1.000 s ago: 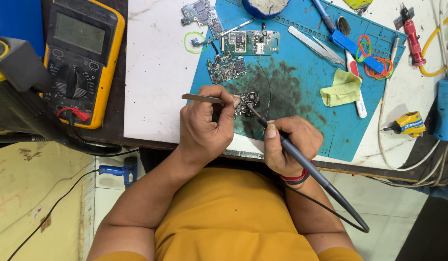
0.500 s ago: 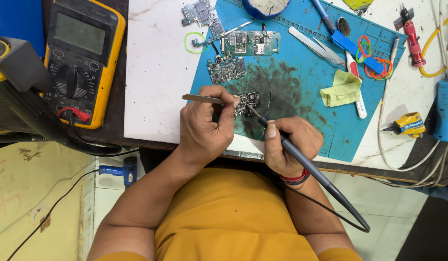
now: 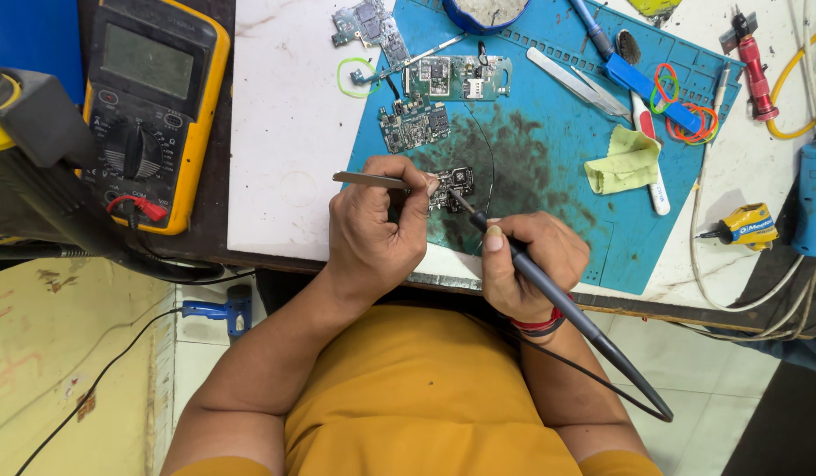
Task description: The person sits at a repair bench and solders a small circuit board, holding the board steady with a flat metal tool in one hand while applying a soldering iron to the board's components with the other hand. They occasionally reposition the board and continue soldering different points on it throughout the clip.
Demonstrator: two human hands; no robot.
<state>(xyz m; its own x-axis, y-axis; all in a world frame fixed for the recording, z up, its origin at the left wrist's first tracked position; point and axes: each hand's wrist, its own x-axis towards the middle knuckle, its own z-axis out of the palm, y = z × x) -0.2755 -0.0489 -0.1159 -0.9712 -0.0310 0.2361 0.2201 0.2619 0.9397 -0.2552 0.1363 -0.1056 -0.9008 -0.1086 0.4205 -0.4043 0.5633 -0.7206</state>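
The small dark circuit board (image 3: 454,188) is lying on the stained near part of the blue work mat (image 3: 549,150), close to the mat's near-left corner, and both hands are working over it. The left hand (image 3: 373,225) is sitting just left of the board with its fingers clamped on a pair of metal tweezers (image 3: 373,181), whose tips are reaching the board's left edge. The right hand (image 3: 527,264) is resting at the mat's near edge, fingers closed in a pen grip around a black soldering iron (image 3: 549,295); its tip is touching the board's near-right side, and its cord is trailing off towards the person's body.

The board is looking light, thin and stiff, crowded with tiny parts, so it is probably sliding easily on the mat and needing pinning down. It seems fragile: the bare edges are the safest place for taking hold, not the populated face.

Further up the mat, three more circuit boards (image 3: 456,78) are lying spread out, with a green rubber ring (image 3: 356,76) just off the mat's left edge. Towards the mat's right side a folded yellow cloth (image 3: 626,160) and spare tweezers (image 3: 577,82) are sitting. Well left of the mat, a yellow multimeter (image 3: 151,115) is lying on the dark bench
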